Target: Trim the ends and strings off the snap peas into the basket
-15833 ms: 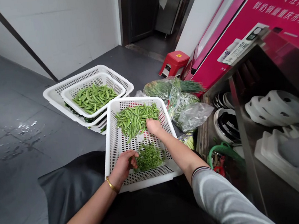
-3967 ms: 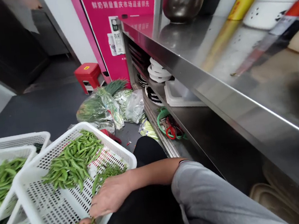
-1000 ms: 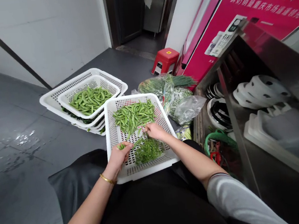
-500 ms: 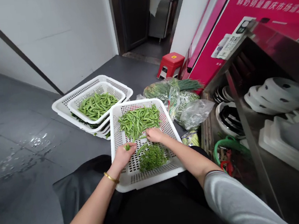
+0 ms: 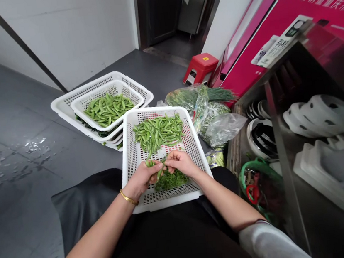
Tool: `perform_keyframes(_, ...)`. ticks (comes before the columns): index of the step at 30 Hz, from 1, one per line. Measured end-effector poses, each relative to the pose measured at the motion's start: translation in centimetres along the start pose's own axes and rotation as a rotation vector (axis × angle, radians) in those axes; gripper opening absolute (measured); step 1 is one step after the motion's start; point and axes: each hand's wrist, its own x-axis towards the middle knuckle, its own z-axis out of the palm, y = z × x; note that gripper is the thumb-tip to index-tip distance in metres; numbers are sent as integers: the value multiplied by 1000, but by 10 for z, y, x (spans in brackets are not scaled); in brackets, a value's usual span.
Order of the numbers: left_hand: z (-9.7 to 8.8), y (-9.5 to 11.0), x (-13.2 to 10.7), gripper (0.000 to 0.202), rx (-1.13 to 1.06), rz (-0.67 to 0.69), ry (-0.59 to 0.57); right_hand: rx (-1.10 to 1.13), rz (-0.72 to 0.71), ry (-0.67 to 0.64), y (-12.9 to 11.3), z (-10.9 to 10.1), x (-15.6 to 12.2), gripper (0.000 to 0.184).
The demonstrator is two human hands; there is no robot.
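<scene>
Cool, diffuse light is falling evenly over the white perforated basket (image 5: 165,202), while the doorway (image 5: 162,13) is sinking into dimness. The wet floor patch (image 5: 34,146) is throwing back glare. Wide-angle distortion is stretching the edges, and the grey sleeve (image 5: 273,240) is looking soft.

Compared with half a second earlier, the right grip (image 5: 180,162) has moved nearer, away from the near edge of the pod pile (image 5: 158,130). The left grip (image 5: 143,176) has moved right. Previously apart, the two now meet at one pod (image 5: 161,172). Together they now cover the far part of the scrap heap (image 5: 172,181). The camera, aimed further right four seconds ago, has returned left.
</scene>
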Motion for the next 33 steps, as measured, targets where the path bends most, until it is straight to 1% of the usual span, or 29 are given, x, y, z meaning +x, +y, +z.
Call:
perform_keyframes(2, 3, -2, -1, 31, -110, -46, -10, -158, -102, 32, -7, 3, -3, 27)
perform_keyframes(5, 6, -3, 1, 31, -223, -61, -2, -546, -391, 103, -20, 4, -12, 20)
perform_keyframes(7, 4, -2, 2, 31, -239, -10, 52, -696, -526, 145, -26, -1, -20, 20)
perform_keyframes(8, 3, 0, 1, 30, -222, 38, 100, -715, -548, 165, -28, -5, -25, 20)
perform_keyframes(10, -1, 4, -1, 29, -146, 155, 212, -706, -524, 207, -29, -14, -31, 20)
perform_keyframes(12, -3, 8, -5, 28, -44, 257, 324, -691, -457, 227, -29, -20, -34, 20)
perform_keyframes(14, -2, 11, -8, 26, 60, 317, 388, -688, -386, 205, -27, -19, -33, 14)
perform_keyframes(15, 0, 12, -10, 26, 109, 335, 404, -703, -366, 172, -26, -16, -31, 14)
perform_keyframes(17, 3, 13, -13, 23, 191, 355, 413, -775, -373, 63, -25, -5, -26, 17)
perform_keyframes(19, 5, 13, -16, 21, 249, 373, 405, -861, -420, -23, -24, 5, -21, 16)
perform_keyframes(20, 4, 12, -18, 20, 275, 379, 387, -886, -435, -22, -24, 8, -19, 20)
perform_keyframes(22, 2, 10, -19, 20, 318, 368, 313, -889, -442, 56, -25, 11, -16, 26)
perform_keyframes(24, 0, 5, -18, 22, 323, 334, 223, -882, -449, 142, -29, 14, -12, 25)
perform_keyframes(25, 0, 3, -18, 22, 308, 321, 189, -889, -462, 162, -30, 16, -10, 24)
perform_keyframes(27, -1, 1, -16, 24, 279, 314, 145, -918, -496, 160, -33, 21, -6, 22)
perform_keyframes(28, -2, 1, -15, 25, 276, 320, 143, -932, -507, 145, -34, 23, -4, 22)
perform_keyframes(29, -3, 2, -15, 25, 276, 328, 161, -942, -507, 128, -34, 24, -2, 22)
perform_keyframes(31, -10, 7, -15, 24, 246, 357, 255, -945, -467, 82, -32, 19, 1, 22)
perform_keyframes(33, -20, 15, -17, 24, 140, 408, 388, -968, -346, -18, -28, 4, 4, 23)
